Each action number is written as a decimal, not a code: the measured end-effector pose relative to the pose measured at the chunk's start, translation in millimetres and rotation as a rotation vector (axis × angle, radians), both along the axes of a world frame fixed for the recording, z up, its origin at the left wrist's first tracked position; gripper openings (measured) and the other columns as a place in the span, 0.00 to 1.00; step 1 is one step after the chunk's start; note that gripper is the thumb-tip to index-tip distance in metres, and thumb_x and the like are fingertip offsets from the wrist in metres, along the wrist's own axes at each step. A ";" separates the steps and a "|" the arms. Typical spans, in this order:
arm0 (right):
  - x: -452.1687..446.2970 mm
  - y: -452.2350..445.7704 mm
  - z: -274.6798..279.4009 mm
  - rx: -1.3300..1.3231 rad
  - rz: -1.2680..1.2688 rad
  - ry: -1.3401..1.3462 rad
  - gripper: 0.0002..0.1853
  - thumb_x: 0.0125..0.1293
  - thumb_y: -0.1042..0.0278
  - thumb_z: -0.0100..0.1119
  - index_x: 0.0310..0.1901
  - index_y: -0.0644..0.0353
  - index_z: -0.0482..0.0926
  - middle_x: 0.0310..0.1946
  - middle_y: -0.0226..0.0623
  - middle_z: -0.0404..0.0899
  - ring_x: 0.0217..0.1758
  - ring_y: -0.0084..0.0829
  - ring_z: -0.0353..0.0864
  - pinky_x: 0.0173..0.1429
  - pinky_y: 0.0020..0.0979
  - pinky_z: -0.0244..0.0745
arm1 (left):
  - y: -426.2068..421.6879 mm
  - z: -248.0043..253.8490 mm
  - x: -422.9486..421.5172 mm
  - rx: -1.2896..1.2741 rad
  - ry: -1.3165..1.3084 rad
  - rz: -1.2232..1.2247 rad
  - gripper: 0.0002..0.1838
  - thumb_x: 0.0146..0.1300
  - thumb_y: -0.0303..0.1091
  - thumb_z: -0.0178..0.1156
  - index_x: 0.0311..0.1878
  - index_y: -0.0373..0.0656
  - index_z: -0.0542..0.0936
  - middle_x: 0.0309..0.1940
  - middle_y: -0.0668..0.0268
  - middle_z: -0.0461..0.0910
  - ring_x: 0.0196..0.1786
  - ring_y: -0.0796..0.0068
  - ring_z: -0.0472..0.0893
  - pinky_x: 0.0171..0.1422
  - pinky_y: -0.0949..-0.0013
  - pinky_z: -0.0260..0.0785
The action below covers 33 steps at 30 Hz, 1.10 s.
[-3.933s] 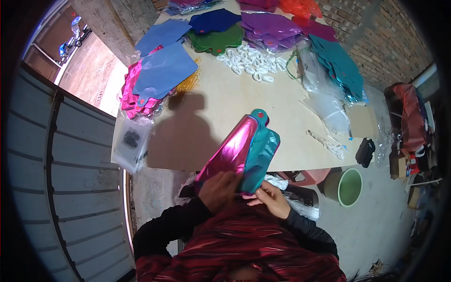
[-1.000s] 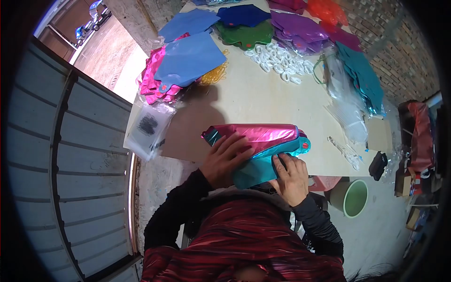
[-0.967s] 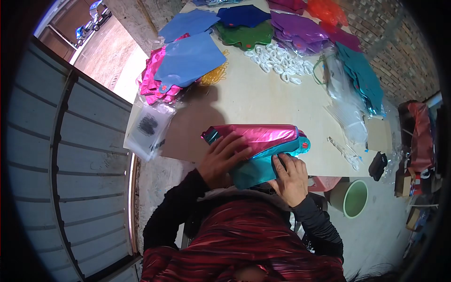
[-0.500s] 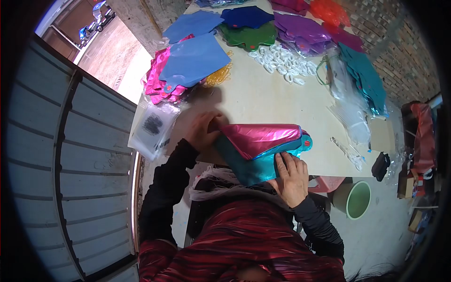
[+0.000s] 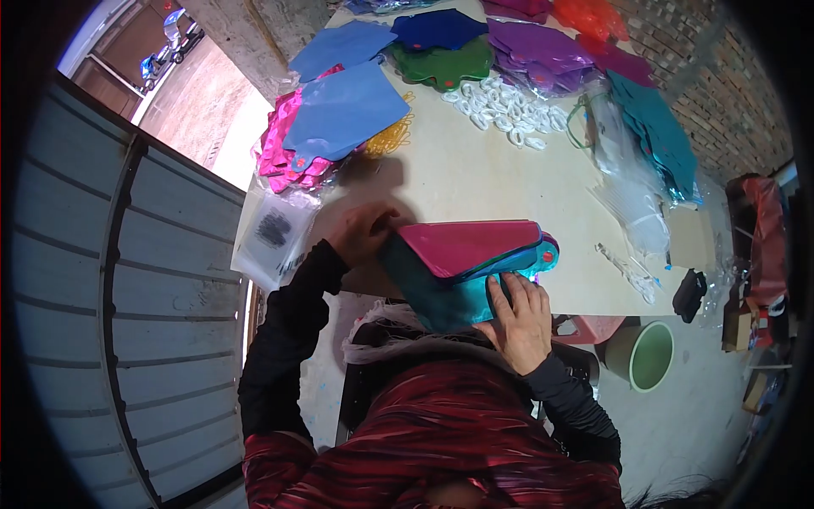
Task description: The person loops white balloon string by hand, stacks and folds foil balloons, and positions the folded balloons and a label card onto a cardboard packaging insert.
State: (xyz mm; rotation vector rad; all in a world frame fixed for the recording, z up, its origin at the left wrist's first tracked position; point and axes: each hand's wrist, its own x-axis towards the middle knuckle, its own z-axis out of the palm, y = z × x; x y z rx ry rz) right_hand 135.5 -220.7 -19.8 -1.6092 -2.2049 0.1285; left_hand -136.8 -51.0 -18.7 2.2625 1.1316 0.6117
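One red mark (image 5: pixel 548 255), illegible; right hand (image 5: pixel 521 327) on foil (image 5: pixel 449 301)

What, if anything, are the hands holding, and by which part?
The pink and teal sheets: the right hand holds down the teal part near the tab; the left hand is at their left end, its grip too shadowed to tell.

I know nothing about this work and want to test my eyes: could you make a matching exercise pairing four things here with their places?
1. shiny folded pink-and-teal sheets
2. round pale-green bucket
3. small white oval loops
4. thin yellow looped bands

A. on the grey floor
B. beside the nearer flat light-blue sheet
C. partly under the right hand
D. just nearer the person than the shiny purple sheets

Pairs: 1-C, 2-A, 3-D, 4-B
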 end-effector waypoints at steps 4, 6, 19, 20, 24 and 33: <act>4.1 0.3 0.4 -0.022 -0.002 0.016 0.38 0.48 0.54 0.66 0.60 0.61 0.67 0.56 0.46 0.67 0.61 0.45 0.64 0.63 0.45 0.57 | -4.1 3.2 6.1 0.055 0.056 -0.047 0.10 0.49 0.27 0.59 0.37 0.41 0.77 0.33 0.58 0.76 0.40 0.56 0.77 0.45 0.61 0.69; 5.7 2.0 2.6 -0.028 -0.007 0.015 0.37 0.49 0.55 0.66 0.61 0.61 0.66 0.57 0.46 0.67 0.61 0.45 0.63 0.63 0.44 0.57 | -3.8 -4.5 5.4 0.074 0.035 -0.037 0.09 0.49 0.27 0.59 0.36 0.40 0.77 0.32 0.58 0.76 0.41 0.55 0.77 0.45 0.60 0.69; 7.7 6.0 1.0 -0.043 -0.016 -0.015 0.37 0.51 0.56 0.64 0.61 0.61 0.65 0.59 0.46 0.66 0.64 0.43 0.62 0.66 0.44 0.55 | -6.4 -4.9 9.6 0.088 0.010 0.012 0.06 0.50 0.25 0.58 0.34 0.39 0.78 0.32 0.57 0.76 0.40 0.54 0.77 0.45 0.61 0.69; 8.1 5.7 0.1 -0.040 -0.016 -0.017 0.37 0.50 0.57 0.65 0.61 0.61 0.65 0.59 0.45 0.66 0.63 0.43 0.63 0.66 0.44 0.55 | -5.9 -4.0 9.5 0.086 0.012 0.005 0.06 0.50 0.25 0.58 0.34 0.39 0.78 0.32 0.57 0.76 0.40 0.54 0.77 0.45 0.61 0.69; 9.2 5.8 -0.7 -0.024 -0.015 -0.010 0.37 0.48 0.61 0.66 0.61 0.60 0.66 0.58 0.43 0.66 0.63 0.42 0.63 0.66 0.43 0.56 | -4.5 -3.6 8.9 0.090 0.006 -0.018 0.07 0.51 0.24 0.58 0.35 0.39 0.78 0.33 0.57 0.76 0.40 0.54 0.77 0.45 0.61 0.70; 13.2 8.2 -3.4 -0.001 0.011 -0.006 0.36 0.47 0.62 0.66 0.60 0.60 0.67 0.57 0.43 0.67 0.61 0.42 0.64 0.65 0.44 0.56 | -5.0 -7.0 7.3 0.174 0.008 -0.020 0.09 0.49 0.23 0.59 0.36 0.41 0.79 0.33 0.60 0.76 0.41 0.58 0.77 0.46 0.63 0.69</act>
